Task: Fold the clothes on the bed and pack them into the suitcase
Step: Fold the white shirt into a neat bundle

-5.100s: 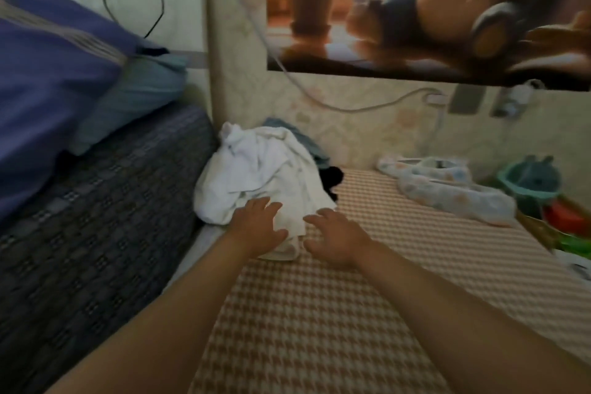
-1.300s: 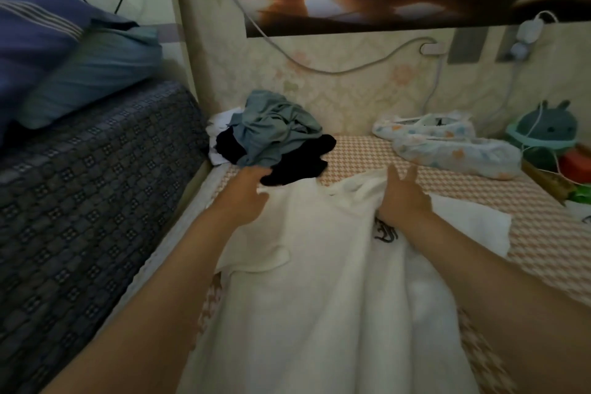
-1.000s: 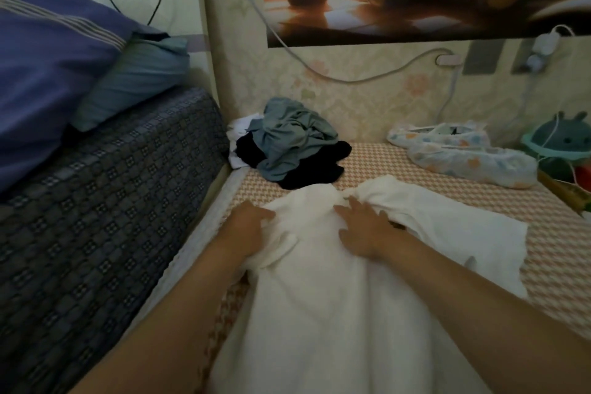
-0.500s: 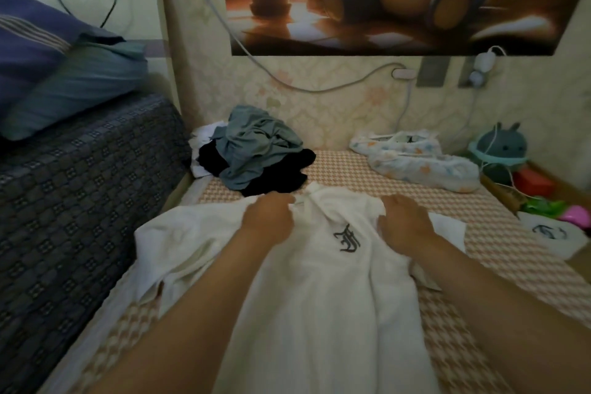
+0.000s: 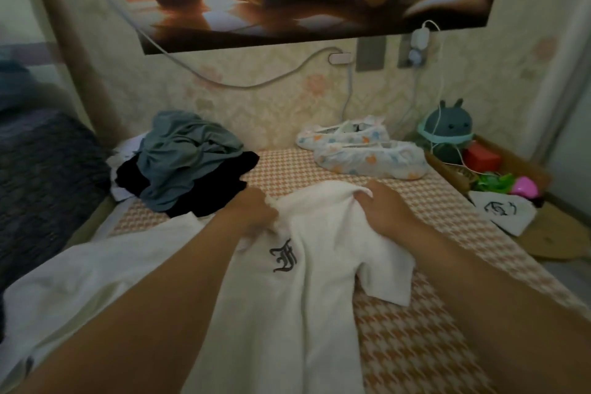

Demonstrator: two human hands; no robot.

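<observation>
So, both hands are on the white T-shirt (image 5: 319,281), which is spread front up on the bed (image 5: 415,345).

My left hand (image 5: 252,211) has its fingers curled into a bunch of fabric right at the neckline, just above the black gothic letter (image 5: 283,256) printed on the chest. My right hand (image 5: 383,208) grips the shirt's far shoulder edge with the thumb tucked under the cloth. One short sleeve flops out to the shirt's right and the rest of the shirt spreads off to the left. Right up against the shirt's top left edge is a heap of clothes (image 5: 185,153), grey-blue over black. Beyond the shirt on the right lie two patterned slippers (image 5: 367,150). Further right of those is a cardboard box (image 5: 518,166) with a round teal plush (image 5: 447,125) in it.
</observation>
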